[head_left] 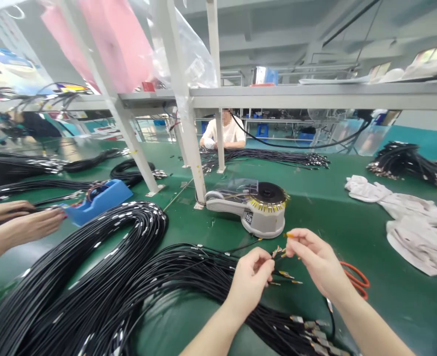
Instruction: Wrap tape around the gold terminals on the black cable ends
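My left hand [251, 277] is closed in a pinch on the thin end of a black cable [237, 245] near its small metal terminals [278, 252]. My right hand [313, 257] is also pinched, holding a small yellow piece of tape [288, 235] at its fingertips, close to the terminals. Both hands hover over a big bundle of black cables [129, 287] lying on the green table [337, 217]. Just beyond them stands a grey automatic tape dispenser [257, 205].
A co-worker's two hands [21, 222] reach in at the left beside a blue tape dispenser [98, 198]. A white cloth [415, 217] lies at the right, orange-handled scissors [355, 279] by my right wrist. More cable bundles [407, 160] lie far back; another person [224, 131] sits behind white frame posts [189, 133].
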A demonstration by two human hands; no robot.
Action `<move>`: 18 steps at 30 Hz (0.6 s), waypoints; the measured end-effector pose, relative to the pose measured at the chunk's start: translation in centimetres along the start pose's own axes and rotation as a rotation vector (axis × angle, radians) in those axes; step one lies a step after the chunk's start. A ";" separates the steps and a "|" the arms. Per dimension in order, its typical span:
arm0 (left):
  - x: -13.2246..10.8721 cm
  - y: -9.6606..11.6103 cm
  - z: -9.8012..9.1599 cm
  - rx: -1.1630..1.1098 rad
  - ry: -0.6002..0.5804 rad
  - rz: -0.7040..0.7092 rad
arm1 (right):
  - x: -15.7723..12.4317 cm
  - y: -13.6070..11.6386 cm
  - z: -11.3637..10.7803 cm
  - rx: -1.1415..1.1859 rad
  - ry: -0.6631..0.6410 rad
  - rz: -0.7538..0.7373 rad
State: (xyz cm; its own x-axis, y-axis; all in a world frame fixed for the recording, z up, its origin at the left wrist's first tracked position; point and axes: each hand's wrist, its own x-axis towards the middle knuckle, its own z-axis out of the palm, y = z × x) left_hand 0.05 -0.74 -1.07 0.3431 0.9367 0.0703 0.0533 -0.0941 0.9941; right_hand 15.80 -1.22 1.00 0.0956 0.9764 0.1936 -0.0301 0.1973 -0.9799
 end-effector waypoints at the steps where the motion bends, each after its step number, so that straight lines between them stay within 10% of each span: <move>1: 0.1 0.3 -0.3 -0.083 0.020 -0.043 | 0.0 -0.2 0.5 0.019 -0.026 0.001; 18: 1.2 -0.1 -0.9 -0.597 0.009 -0.119 | 2.1 1.1 3.9 0.079 -0.035 -0.007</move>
State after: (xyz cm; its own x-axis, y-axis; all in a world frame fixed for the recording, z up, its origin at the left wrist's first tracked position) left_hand -0.38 0.66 -1.03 0.3588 0.9323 -0.0456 -0.4455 0.2140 0.8693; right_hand 12.08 1.43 0.48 0.0612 0.9773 0.2029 -0.1084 0.2086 -0.9720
